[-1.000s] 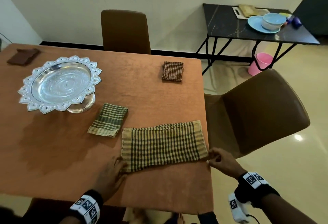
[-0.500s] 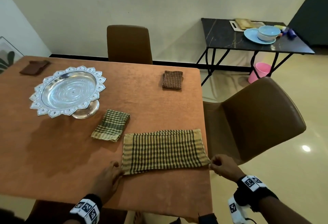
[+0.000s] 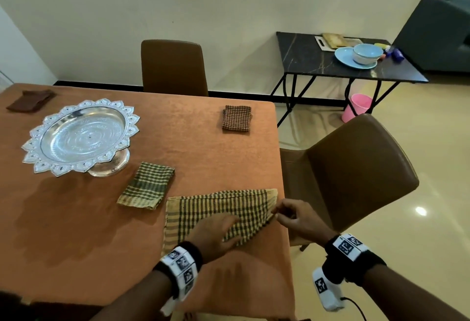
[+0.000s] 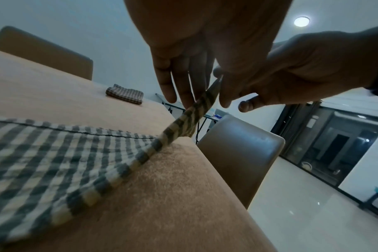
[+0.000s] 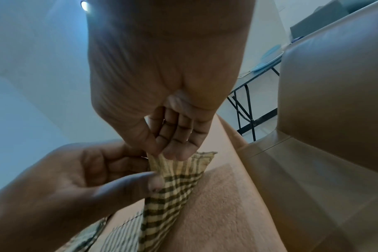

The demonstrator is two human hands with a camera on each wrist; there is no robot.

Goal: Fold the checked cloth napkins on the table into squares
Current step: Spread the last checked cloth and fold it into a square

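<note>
A yellow and dark checked napkin (image 3: pixel 218 206) lies as a long strip at the near right of the orange table (image 3: pixel 178 142). My right hand (image 3: pixel 278 215) pinches its near right corner and holds it lifted off the table. My left hand (image 3: pixel 216 227) reaches across the napkin. Its thumb and fingers pinch the raised edge (image 5: pixel 162 177) just below the right hand's pinch (image 5: pixel 162 154). A green checked napkin (image 3: pixel 146 186) lies folded to the left. A red-brown checked napkin (image 3: pixel 236 118) lies folded at the far right.
A silver pedestal tray (image 3: pixel 81 137) stands at the left, with a folded brown cloth (image 3: pixel 30 100) beyond it. A brown chair (image 3: pixel 356 173) sits close to the table's right edge, another chair (image 3: pixel 174 67) at the far side. A black side table (image 3: pixel 305 66) holds dishes.
My left hand left the napkin's near left corner and moved right to the raised edge. My right hand lifted the near right corner off the table and drew it inward.
</note>
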